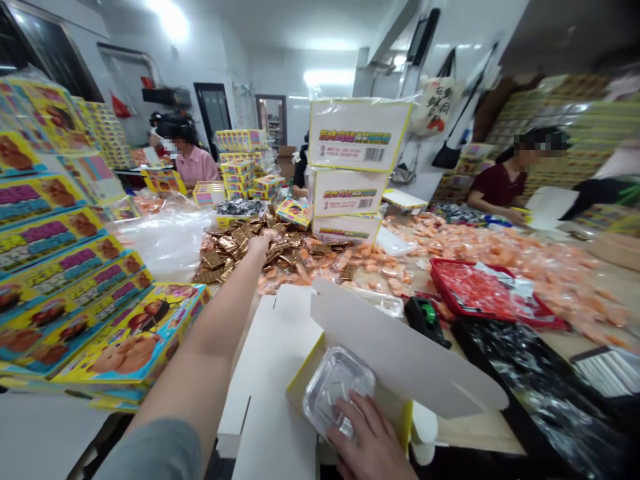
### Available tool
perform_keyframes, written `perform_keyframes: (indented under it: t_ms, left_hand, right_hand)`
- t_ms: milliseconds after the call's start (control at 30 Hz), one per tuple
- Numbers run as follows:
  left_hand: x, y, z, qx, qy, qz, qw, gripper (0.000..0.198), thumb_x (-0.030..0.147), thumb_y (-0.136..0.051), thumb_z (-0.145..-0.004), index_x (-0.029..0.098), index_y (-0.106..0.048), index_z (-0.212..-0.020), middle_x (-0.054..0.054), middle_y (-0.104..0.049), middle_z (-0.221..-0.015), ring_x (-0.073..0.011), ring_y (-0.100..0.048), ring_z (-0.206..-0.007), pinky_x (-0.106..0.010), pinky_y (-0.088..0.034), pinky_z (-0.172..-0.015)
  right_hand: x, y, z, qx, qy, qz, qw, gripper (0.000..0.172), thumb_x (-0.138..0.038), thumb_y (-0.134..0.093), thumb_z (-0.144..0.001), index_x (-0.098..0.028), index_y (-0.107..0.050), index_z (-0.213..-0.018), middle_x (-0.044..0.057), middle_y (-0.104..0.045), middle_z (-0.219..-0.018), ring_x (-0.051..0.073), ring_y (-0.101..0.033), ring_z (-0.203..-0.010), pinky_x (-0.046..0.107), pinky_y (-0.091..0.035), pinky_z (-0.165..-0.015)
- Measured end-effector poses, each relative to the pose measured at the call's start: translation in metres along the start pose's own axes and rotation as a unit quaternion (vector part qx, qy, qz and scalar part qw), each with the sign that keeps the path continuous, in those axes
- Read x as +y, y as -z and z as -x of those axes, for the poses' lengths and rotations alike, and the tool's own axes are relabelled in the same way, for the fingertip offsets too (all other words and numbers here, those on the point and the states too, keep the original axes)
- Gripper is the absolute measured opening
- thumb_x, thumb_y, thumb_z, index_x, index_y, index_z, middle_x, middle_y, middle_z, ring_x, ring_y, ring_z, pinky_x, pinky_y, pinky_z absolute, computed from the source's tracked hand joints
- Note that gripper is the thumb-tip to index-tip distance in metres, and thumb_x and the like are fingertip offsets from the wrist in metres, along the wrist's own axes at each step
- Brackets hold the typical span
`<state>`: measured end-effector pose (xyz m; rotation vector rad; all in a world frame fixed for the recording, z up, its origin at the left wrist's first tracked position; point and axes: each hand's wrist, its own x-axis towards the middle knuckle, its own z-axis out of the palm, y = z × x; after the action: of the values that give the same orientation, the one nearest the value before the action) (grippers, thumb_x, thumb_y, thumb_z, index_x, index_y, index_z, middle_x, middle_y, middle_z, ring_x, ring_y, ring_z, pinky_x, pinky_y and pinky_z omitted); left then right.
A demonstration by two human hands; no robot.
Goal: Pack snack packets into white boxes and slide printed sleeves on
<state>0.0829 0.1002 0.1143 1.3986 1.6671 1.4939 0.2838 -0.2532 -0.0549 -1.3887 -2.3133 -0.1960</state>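
My left hand [266,240] reaches far across the table into a pile of brown-gold foil packets [235,247]. Its fingers are small and blurred there, so I cannot make out whether they grip a packet. Close to me, my right hand [367,433] rests with fingers spread on a clear plastic tray [340,380]. This tray sits inside an open cardboard box [305,373] with yellow edges, its white lid [400,347] folded back to the right. Beneath and left of the box lie flat white cardboard blanks [273,373].
Stacked yellow printed boxes [140,333] rise on the left. White cartons [350,187] stand at the back. Orange packets [500,253] cover the right side, around a red tray [450,293] of small red packets. A black tape dispenser [425,320] lies nearby. Co-workers [505,177] sit further off.
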Motion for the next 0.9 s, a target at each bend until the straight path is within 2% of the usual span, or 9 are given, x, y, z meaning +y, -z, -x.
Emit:
perform_keyframes:
  t_ms: [100, 267, 367, 433, 500, 533, 600, 767, 900]
  left_hand:
    - [-0.001, 0.010, 0.001, 0.035, -0.005, 0.026, 0.999, 0.024, 0.036, -0.060, -0.091, 0.012, -0.063, -0.097, -0.003, -0.064, -0.092, -0.0166, -0.062, -0.080, -0.033, -0.053, -0.072]
    - [-0.007, 0.087, 0.064, 0.084, -0.086, 0.089, 0.989, 0.022, 0.036, -0.052, -0.091, 0.017, -0.063, -0.089, 0.002, -0.062, -0.084, -0.0125, -0.057, -0.081, -0.023, -0.047, -0.073]
    - [-0.001, 0.133, 0.141, -0.059, -0.134, 0.151, 0.978, 0.024, 0.041, -0.066, -0.079, 0.020, -0.063, -0.067, 0.001, -0.060, -0.070, -0.0142, -0.056, -0.067, -0.027, -0.049, -0.064]
    - [0.010, 0.147, 0.189, -0.354, -0.190, 0.047, 0.915, 0.021, 0.039, -0.068, -0.080, 0.023, -0.069, -0.067, -0.003, -0.061, -0.075, -0.0175, -0.059, -0.071, -0.029, -0.051, -0.065]
    - [0.022, 0.142, 0.221, -0.539, -0.210, -0.042, 0.815, 0.017, 0.033, -0.060, -0.088, 0.025, -0.072, -0.079, -0.004, -0.061, -0.086, -0.0164, -0.060, -0.077, -0.028, -0.051, -0.069]
    - [0.026, 0.135, 0.229, -0.589, -0.221, -0.064, 0.775, 0.018, 0.030, -0.057, -0.090, 0.025, -0.072, -0.082, -0.004, -0.060, -0.090, -0.0154, -0.060, -0.080, -0.027, -0.051, -0.071]
    - [0.028, 0.114, 0.231, -0.620, -0.244, -0.069, 0.743, 0.021, 0.021, -0.050, -0.092, 0.026, -0.071, -0.093, -0.003, -0.058, -0.096, -0.0142, -0.059, -0.085, -0.025, -0.050, -0.077]
    - [-0.009, 0.063, 0.227, -0.473, -0.328, -0.095, 0.812, 0.054, 0.006, -0.041, -0.089, 0.028, -0.045, -0.137, -0.006, -0.061, -0.111, -0.0190, -0.058, -0.103, -0.034, -0.049, -0.090]
    - [-0.043, 0.051, 0.250, -0.481, -0.388, -0.176, 0.767, 0.033, 0.025, -0.053, -0.092, 0.024, -0.055, -0.125, -0.007, -0.067, -0.117, -0.0239, -0.060, -0.111, -0.041, -0.045, -0.097]
  right_hand:
    - [0.004, 0.011, -0.008, 0.006, 0.001, -0.005, 1.000, 0.032, -0.015, -0.063, -0.074, -0.026, -0.065, -0.104, 0.008, -0.062, -0.124, 0.033, -0.049, -0.125, 0.052, -0.045, -0.100]
    - [0.012, 0.051, -0.029, -0.082, -0.003, -0.115, 0.990, 0.039, -0.010, -0.060, -0.078, -0.026, -0.067, -0.112, 0.010, -0.061, -0.125, 0.033, -0.044, -0.130, 0.054, -0.044, -0.101]
    - [0.015, 0.074, -0.040, -0.053, -0.098, -0.260, 0.959, 0.062, -0.028, -0.067, -0.082, -0.025, -0.047, -0.140, 0.014, -0.053, -0.135, 0.031, -0.047, -0.127, 0.049, -0.046, -0.100]
    - [0.015, 0.085, -0.047, -0.030, -0.162, -0.411, 0.897, 0.086, -0.044, -0.068, -0.081, -0.024, -0.024, -0.152, 0.016, -0.049, -0.139, 0.026, -0.056, -0.116, 0.041, -0.052, -0.093]
    - [0.013, 0.093, -0.053, -0.037, -0.196, -0.546, 0.814, 0.077, -0.052, -0.064, -0.082, -0.025, -0.033, -0.148, 0.013, -0.058, -0.127, 0.021, -0.064, -0.097, 0.034, -0.057, -0.078]
    - [0.013, 0.095, -0.054, -0.038, -0.213, -0.587, 0.780, 0.063, -0.052, -0.062, -0.084, -0.024, -0.047, -0.139, 0.010, -0.065, -0.113, 0.018, -0.066, -0.083, 0.030, -0.057, -0.069]
    - [0.014, 0.099, -0.052, -0.010, -0.265, -0.602, 0.753, 0.037, -0.048, -0.058, -0.088, -0.021, -0.065, -0.112, 0.005, -0.069, -0.090, 0.013, -0.062, -0.062, 0.026, -0.055, -0.057]
    - [0.030, 0.100, -0.023, 0.156, -0.363, -0.484, 0.781, 0.027, -0.042, -0.056, -0.090, -0.023, -0.068, -0.104, 0.007, -0.070, -0.099, 0.017, -0.067, -0.069, 0.030, -0.058, -0.063]
    - [0.034, 0.096, -0.010, 0.170, -0.353, -0.354, 0.849, 0.027, -0.036, -0.052, -0.092, -0.025, -0.067, -0.111, 0.008, -0.066, -0.111, 0.022, -0.067, -0.096, 0.031, -0.059, -0.075]
